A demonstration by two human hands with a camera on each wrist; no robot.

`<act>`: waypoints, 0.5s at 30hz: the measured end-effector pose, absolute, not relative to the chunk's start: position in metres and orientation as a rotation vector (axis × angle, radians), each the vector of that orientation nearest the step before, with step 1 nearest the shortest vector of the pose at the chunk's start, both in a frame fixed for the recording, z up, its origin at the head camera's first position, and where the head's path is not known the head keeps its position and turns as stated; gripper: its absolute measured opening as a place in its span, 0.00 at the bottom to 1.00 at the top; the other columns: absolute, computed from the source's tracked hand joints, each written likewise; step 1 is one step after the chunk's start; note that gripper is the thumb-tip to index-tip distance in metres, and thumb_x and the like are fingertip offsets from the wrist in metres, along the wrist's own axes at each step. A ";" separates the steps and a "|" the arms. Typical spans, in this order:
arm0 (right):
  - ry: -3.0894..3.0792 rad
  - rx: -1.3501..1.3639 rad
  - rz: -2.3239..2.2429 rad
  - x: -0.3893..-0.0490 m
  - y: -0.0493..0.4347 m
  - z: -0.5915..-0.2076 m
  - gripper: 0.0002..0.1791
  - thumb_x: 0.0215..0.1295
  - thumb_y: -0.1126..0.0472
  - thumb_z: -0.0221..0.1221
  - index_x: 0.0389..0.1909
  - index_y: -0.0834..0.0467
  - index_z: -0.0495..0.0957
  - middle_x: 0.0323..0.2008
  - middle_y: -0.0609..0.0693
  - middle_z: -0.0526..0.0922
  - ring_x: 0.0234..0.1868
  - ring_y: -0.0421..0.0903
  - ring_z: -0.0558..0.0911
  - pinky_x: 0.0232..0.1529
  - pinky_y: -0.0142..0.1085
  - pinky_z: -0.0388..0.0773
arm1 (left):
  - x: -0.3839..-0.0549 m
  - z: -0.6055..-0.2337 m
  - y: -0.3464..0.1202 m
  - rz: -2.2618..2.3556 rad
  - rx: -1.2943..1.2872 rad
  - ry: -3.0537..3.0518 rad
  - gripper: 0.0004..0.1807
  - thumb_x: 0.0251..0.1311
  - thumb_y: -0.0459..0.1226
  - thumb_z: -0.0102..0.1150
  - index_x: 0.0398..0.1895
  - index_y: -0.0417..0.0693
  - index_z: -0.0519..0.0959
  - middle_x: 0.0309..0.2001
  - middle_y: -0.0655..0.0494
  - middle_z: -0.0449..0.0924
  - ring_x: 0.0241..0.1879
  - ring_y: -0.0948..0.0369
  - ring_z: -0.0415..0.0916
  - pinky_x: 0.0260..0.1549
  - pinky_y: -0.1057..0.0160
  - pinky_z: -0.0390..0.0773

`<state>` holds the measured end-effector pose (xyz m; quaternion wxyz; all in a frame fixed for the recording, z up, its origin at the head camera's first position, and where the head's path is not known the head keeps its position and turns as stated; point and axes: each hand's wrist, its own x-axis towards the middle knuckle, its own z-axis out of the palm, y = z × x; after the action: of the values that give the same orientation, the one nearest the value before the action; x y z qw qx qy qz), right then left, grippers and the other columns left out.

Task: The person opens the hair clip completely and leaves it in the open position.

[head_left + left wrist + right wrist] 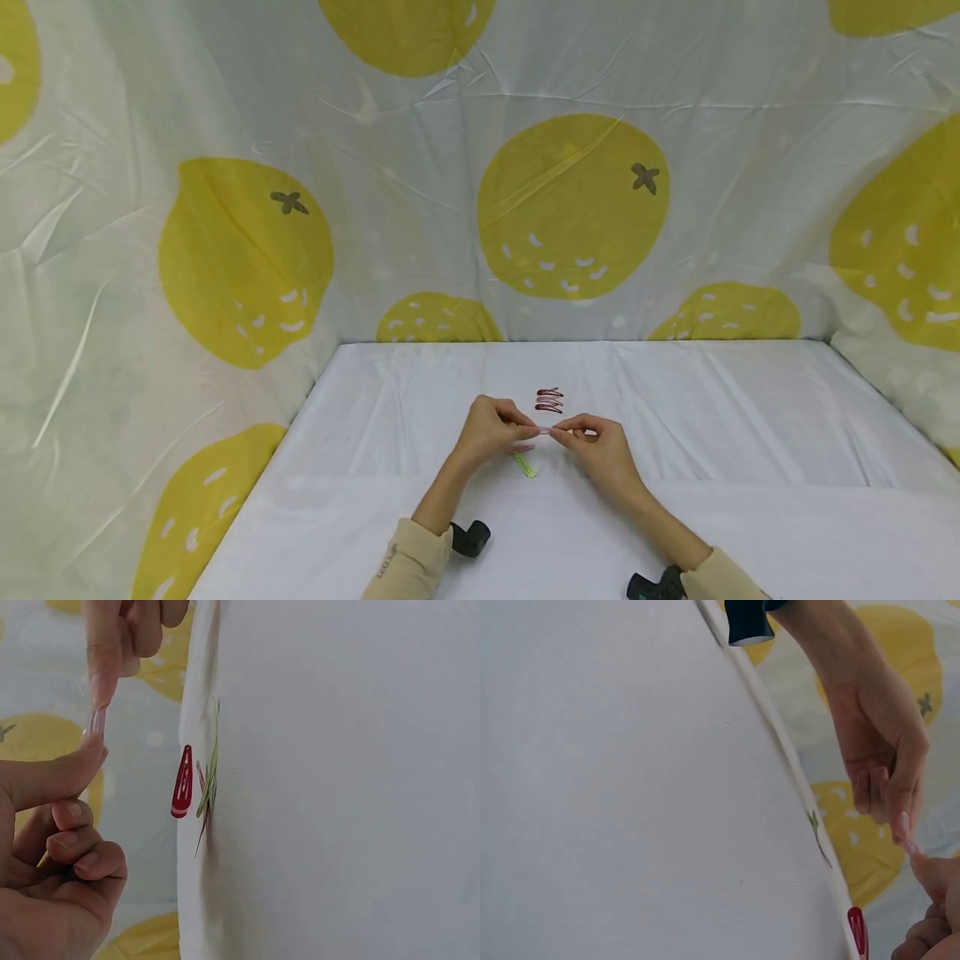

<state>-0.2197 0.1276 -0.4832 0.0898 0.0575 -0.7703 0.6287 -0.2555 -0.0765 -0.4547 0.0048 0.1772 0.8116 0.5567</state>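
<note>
Nearest, at the lower border of the head view, beige cloth over both forearms: on the left sleeve point(411, 557), dark printed letters, perhaps beginning with "Le", the rest too small for sure reading; further to the right, the right sleeve point(722, 577). Beside the left wrist, a black device point(470, 540); beside the right wrist, a second black device point(657, 585). A little farther, flat on the white table point(750, 425), a lime-green hair clip point(527, 467), lying slantwise, and just past it a dull pink clip point(522, 448), near the fingers of the left hand. Above the table, in the air between both hands, a pale pink hair clip point(95, 722), pinched at its two ends. At one end, thumb and forefinger of the left hand point(495, 429) closed tightly on it, the other fingers bent toward the palm; at the opposite end, thumb and forefinger of the right hand point(600, 450), closed in the same manner, the remaining fingers folded also. Beyond the fingertips, a short column of red and pink clips point(549, 402), laid crosswise one behind another. Farthest, behind the table, a pale hanging cloth point(405, 200) with large printed yellow lemons.
</note>
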 end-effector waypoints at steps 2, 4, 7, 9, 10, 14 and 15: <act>-2.266 0.154 1.874 -0.219 0.126 -0.483 0.07 0.58 0.59 0.75 0.32 0.59 0.89 0.16 0.42 0.63 0.18 0.32 0.60 0.21 0.25 0.56 | -0.255 -0.455 -0.072 1.773 0.561 2.580 0.03 0.49 0.28 0.78 0.25 0.38 0.91 0.23 0.45 0.85 0.19 0.70 0.67 0.19 0.73 0.66; -2.246 0.140 1.874 -0.218 0.125 -0.483 0.07 0.58 0.60 0.75 0.31 0.60 0.89 0.15 0.42 0.61 0.16 0.31 0.58 0.20 0.25 0.54 | -0.254 -0.456 -0.068 1.797 0.568 2.599 0.03 0.49 0.27 0.78 0.24 0.37 0.90 0.22 0.43 0.84 0.18 0.70 0.65 0.18 0.73 0.64; -2.232 0.135 1.866 -0.219 0.126 -0.484 0.07 0.58 0.60 0.75 0.31 0.60 0.89 0.14 0.41 0.60 0.15 0.31 0.56 0.19 0.24 0.53 | -0.253 -0.456 -0.066 1.807 0.594 2.608 0.03 0.49 0.27 0.77 0.24 0.37 0.90 0.21 0.42 0.83 0.18 0.70 0.64 0.18 0.73 0.63; -2.233 0.139 1.860 -0.219 0.126 -0.484 0.08 0.58 0.60 0.75 0.33 0.60 0.90 0.15 0.41 0.60 0.15 0.31 0.56 0.18 0.25 0.53 | -0.253 -0.456 -0.066 1.798 0.602 2.604 0.03 0.50 0.27 0.77 0.24 0.37 0.90 0.22 0.41 0.83 0.19 0.69 0.65 0.19 0.73 0.63; -2.234 0.144 1.862 -0.220 0.127 -0.485 0.08 0.58 0.60 0.75 0.35 0.60 0.90 0.15 0.41 0.60 0.16 0.31 0.56 0.18 0.24 0.53 | -0.253 -0.455 -0.067 1.790 0.604 2.601 0.03 0.50 0.27 0.77 0.24 0.37 0.90 0.23 0.42 0.83 0.20 0.68 0.65 0.20 0.73 0.63; -2.245 0.161 1.881 -0.220 0.128 -0.485 0.12 0.59 0.61 0.75 0.42 0.61 0.90 0.17 0.42 0.62 0.17 0.33 0.56 0.19 0.25 0.54 | -0.255 -0.454 -0.071 1.763 0.609 2.587 0.02 0.51 0.28 0.77 0.26 0.38 0.91 0.24 0.41 0.83 0.22 0.67 0.67 0.22 0.73 0.65; -2.247 0.164 1.886 -0.220 0.128 -0.485 0.13 0.59 0.61 0.75 0.43 0.61 0.90 0.18 0.42 0.62 0.17 0.33 0.57 0.19 0.25 0.54 | -0.255 -0.454 -0.072 1.759 0.615 2.584 0.02 0.51 0.28 0.77 0.26 0.38 0.91 0.24 0.41 0.83 0.22 0.67 0.67 0.22 0.73 0.65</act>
<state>-0.2200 0.1283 -0.4853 0.1018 0.0555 -0.7608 0.6385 -0.2554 -0.0716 -0.4542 -0.0222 0.1930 0.8109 0.5520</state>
